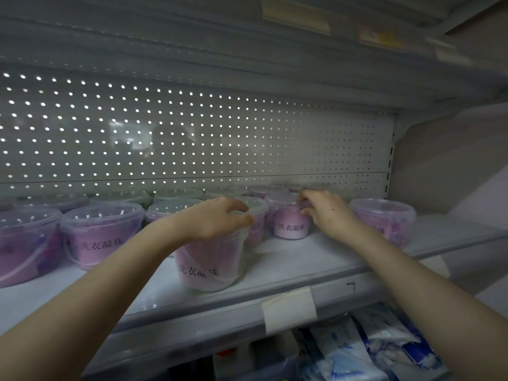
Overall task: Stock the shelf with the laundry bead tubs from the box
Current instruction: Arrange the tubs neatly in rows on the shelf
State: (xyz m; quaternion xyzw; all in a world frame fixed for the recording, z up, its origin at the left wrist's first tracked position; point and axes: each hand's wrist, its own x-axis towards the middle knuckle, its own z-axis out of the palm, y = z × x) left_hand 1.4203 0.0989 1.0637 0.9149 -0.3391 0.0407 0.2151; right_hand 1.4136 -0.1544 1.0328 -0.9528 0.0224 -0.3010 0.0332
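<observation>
Clear tubs of pink and purple laundry beads with clear lids stand in rows on the white shelf [291, 259]. My left hand [217, 218] grips the rim of a front tub [209, 265] near the shelf's front edge. My right hand [327, 210] holds the lid edge of a smaller-looking tub [290, 224] further back. Another tub [384, 215] stands to the right of that hand, and two more [101, 232] [24, 243] stand at the left. The box is not in view.
A perforated back panel [192, 138] closes the shelf behind the tubs. The upper shelf [247, 37] hangs low overhead. A taped label [288, 306] sticks to the shelf's front lip. Blue and white packets [371, 350] fill the shelf below.
</observation>
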